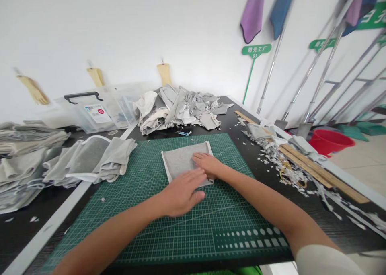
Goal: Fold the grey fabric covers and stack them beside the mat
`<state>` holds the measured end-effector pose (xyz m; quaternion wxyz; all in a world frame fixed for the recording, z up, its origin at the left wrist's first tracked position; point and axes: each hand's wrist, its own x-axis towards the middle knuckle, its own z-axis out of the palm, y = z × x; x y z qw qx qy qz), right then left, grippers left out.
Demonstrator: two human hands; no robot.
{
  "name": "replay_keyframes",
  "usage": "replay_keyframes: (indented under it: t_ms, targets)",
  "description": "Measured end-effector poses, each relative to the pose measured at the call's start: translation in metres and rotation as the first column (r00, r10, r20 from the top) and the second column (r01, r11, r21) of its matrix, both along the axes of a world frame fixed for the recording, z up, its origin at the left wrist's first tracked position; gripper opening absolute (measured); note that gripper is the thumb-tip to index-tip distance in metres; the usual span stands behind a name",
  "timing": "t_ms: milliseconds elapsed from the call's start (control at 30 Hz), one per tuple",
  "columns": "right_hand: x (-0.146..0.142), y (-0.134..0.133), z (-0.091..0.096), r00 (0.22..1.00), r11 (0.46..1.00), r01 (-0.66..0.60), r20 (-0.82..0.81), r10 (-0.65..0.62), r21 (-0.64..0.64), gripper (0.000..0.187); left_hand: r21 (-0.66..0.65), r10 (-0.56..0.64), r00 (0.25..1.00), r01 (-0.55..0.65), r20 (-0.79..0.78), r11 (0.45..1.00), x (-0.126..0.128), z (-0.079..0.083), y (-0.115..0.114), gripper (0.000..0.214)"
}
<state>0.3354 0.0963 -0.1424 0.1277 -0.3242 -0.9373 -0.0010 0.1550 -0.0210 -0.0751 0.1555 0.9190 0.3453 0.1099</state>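
Note:
A grey square of cloth (180, 159) with a white border lies on the green cutting mat (193, 226). My left hand (182, 191) lies flat with fingers stretched out on the cloth's near edge. My right hand (208, 164) rests flat on the cloth's right side, fingers pointing left. Both hands press on the cloth and hold nothing.
A stack of folded grey cloths (90, 158) lies left of the mat, more piles (24, 158) at the far left. A heap of grey and white scraps (177, 108) sits behind the mat beside a clear plastic box (99, 110). Wooden rulers (310, 166), cloth trimmings and scissors (289, 176) lie right. A red basin (330, 140) stands on the floor.

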Motion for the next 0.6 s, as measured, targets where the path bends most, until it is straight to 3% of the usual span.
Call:
replay_keyframes:
  t_ms: [33,100,233,400,500,600]
  targets:
    - [0.001,0.003,-0.003,0.999,1.0,-0.028,-0.023,0.028,-0.014,0.042,-0.01,0.115,0.993,-0.115,-0.022,0.993,-0.005,-0.011,0.019,0.058]
    - [0.002,0.009,-0.008,0.994,0.996,-0.072,-0.086,0.067,-0.059,0.043,-0.031,0.235,0.968,-0.238,-0.09,0.971,-0.014,-0.034,0.052,0.064]
    - [0.007,0.022,-0.01,0.986,0.983,-0.079,-0.158,0.052,-0.165,0.041,0.031,0.263,0.957,-0.261,-0.122,0.965,-0.024,-0.066,0.092,0.071]
    - [0.016,0.024,-0.001,0.974,0.964,-0.092,-0.223,0.035,-0.251,0.041,0.066,0.435,0.894,-0.43,-0.11,0.9,-0.019,-0.069,0.123,0.078]
    - [0.017,0.02,-0.002,0.975,0.972,-0.1,-0.215,0.053,-0.214,0.041,0.07,0.466,0.879,-0.461,-0.099,0.884,-0.011,-0.066,0.135,0.079]
    - [0.015,0.016,-0.006,0.962,0.98,0.009,-0.267,-0.063,-0.197,0.045,0.053,0.441,0.89,-0.438,-0.113,0.897,-0.003,-0.064,0.132,0.079]
